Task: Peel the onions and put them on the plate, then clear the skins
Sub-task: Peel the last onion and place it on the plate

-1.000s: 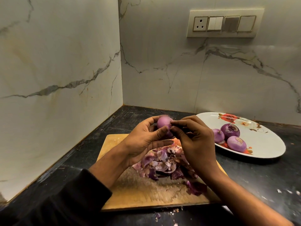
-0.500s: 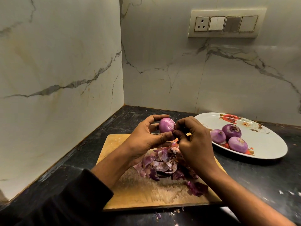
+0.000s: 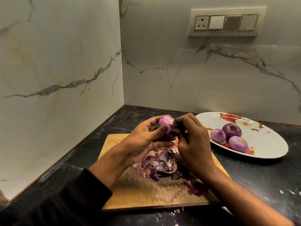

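- A wooden cutting board lay on the dark countertop, set near its corner.
- White marble-patterned wall panels with grey veins met in that corner.
- A cream switch panel with a socket and switches was mounted on the back wall.

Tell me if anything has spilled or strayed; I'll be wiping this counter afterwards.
Yes: a few skin scraps lie on the dark counter just past the cutting board's near edge, away from the main pile of skins. White specks dot the counter at right.
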The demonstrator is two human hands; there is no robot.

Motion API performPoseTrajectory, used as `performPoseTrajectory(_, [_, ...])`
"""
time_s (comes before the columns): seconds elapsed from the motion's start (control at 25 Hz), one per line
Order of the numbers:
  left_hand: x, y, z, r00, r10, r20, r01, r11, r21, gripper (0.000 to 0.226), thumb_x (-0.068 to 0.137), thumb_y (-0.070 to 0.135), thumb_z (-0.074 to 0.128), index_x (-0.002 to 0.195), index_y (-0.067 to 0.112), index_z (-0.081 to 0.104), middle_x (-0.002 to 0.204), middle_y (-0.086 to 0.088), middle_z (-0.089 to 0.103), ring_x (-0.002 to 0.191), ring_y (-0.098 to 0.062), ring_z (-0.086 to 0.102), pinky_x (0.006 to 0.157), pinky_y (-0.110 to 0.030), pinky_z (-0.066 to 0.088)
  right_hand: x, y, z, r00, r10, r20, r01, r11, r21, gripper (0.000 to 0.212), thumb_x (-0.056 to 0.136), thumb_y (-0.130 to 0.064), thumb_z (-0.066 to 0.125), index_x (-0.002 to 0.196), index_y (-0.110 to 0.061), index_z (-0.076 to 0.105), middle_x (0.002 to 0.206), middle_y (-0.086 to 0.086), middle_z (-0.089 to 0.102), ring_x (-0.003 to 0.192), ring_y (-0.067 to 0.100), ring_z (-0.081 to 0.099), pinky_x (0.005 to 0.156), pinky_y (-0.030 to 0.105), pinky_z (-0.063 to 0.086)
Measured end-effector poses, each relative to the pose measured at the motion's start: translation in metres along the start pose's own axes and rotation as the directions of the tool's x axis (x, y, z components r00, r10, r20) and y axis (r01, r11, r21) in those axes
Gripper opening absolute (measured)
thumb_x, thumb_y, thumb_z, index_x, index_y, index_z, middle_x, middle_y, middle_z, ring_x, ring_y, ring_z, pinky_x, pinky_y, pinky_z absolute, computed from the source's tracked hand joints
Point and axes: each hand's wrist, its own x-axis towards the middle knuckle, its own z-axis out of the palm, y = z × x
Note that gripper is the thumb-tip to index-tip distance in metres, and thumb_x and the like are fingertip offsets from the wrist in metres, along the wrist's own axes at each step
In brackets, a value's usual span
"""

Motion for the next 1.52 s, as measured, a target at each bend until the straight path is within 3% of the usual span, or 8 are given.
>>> performPoseTrajectory(0.52, [-0.001,0.002,0.001,0.998,-0.019,0.055,0.024,0.996,-0.081,0.04,0.089,0.029,0.055,0.12,0.004,0.062,0.118,-0.022,0.069,0.101,-0.029,0.071,0.075,-0.033,0.062,0.0,-0.001,-0.002,0.995,0.091,-0.032,-0.086,0.988,0.13,0.034,0.085,0.018,0.056,0.088,-0.015,0.056,0.084,0.002,0.059,0.079,0.009,0.055,0.066,0.01,0.043])
performPoseTrajectory(0.64, [0.001,0.003,-0.001,0.999,-0.025,0.048,0.032,0.989,-0.147,0.043,0.09,0.032,0.054,0.12,0.002,0.061,0.115,-0.023,0.069,0.099,-0.03,0.071,0.073,-0.033,0.062,0.001,0.001,-0.003,0.978,0.202,-0.043,-0.185,0.949,0.256,0.029,0.091,0.013,0.052,0.087,-0.015,0.059,0.082,-0.001,0.062,0.077,0.013,0.059,0.067,0.021,0.051])
performPoseTrajectory(0.76, [0.002,0.003,-0.003,1.0,-0.008,0.028,0.013,0.982,-0.189,0.043,0.09,0.031,0.056,0.121,0.001,0.06,0.114,-0.024,0.069,0.099,-0.031,0.07,0.073,-0.033,0.062,0.002,0.003,-0.008,0.962,0.264,-0.066,-0.224,0.906,0.359,0.034,0.093,0.011,0.054,0.091,-0.021,0.063,0.087,-0.008,0.068,0.084,0.006,0.066,0.073,0.018,0.055])
performPoseTrajectory(0.88, [0.003,0.003,-0.005,1.0,0.008,-0.021,-0.012,0.985,-0.17,0.045,0.091,0.03,0.056,0.126,0.001,0.057,0.112,-0.022,0.07,0.099,-0.031,0.07,0.073,-0.033,0.062,0.001,0.006,-0.009,0.957,0.278,-0.085,-0.242,0.923,0.3,0.027,0.092,0.007,0.06,0.094,-0.019,0.065,0.087,-0.008,0.069,0.082,0.006,0.067,0.072,0.02,0.057])
performPoseTrajectory(1.0, [0.004,0.004,-0.005,0.998,0.016,-0.059,-0.026,0.986,-0.164,0.044,0.091,0.029,0.054,0.127,0.004,0.057,0.111,-0.021,0.071,0.096,-0.031,0.07,0.072,-0.032,0.061,-0.002,0.011,-0.004,0.959,0.282,0.017,-0.28,0.945,0.168,0.018,0.097,-0.002,0.057,0.1,-0.015,0.068,0.089,-0.003,0.067,0.079,0.009,0.062,0.07,0.032,0.056])
performPoseTrajectory(1.12, [0.004,0.004,-0.006,0.996,0.024,-0.089,-0.037,0.988,-0.15,0.044,0.091,0.031,0.053,0.127,0.005,0.057,0.11,-0.019,0.072,0.094,-0.029,0.07,0.072,-0.032,0.061,-0.002,0.01,-0.003,0.965,0.252,0.067,-0.258,0.961,0.101,0.008,0.094,-0.022,0.065,0.091,-0.016,0.069,0.083,-0.003,0.066,0.077,0.008,0.06,0.064,0.023,0.05])
performPoseTrajectory(1.2, [0.005,0.004,-0.006,0.995,0.015,-0.099,-0.027,0.992,-0.124,0.046,0.091,0.031,0.054,0.129,0.006,0.056,0.113,-0.019,0.071,0.096,-0.028,0.071,0.072,-0.032,0.06,-0.001,0.01,-0.003,0.967,0.252,0.041,-0.255,0.961,0.104,0.016,0.09,-0.029,0.07,0.085,-0.015,0.066,0.077,-0.004,0.063,0.072,0.009,0.058,0.06,0.02,0.047])
performPoseTrajectory(1.52, [0.005,0.004,-0.006,0.996,0.014,-0.094,-0.025,0.993,-0.117,0.042,0.09,0.03,0.054,0.126,0.009,0.059,0.109,-0.015,0.074,0.095,-0.027,0.071,0.072,-0.032,0.059,-0.001,0.008,-0.008,0.978,0.206,0.011,-0.205,0.964,0.17,0.012,0.083,-0.018,0.078,0.091,-0.017,0.068,0.081,-0.01,0.067,0.079,0.004,0.064,0.066,0.013,0.051])
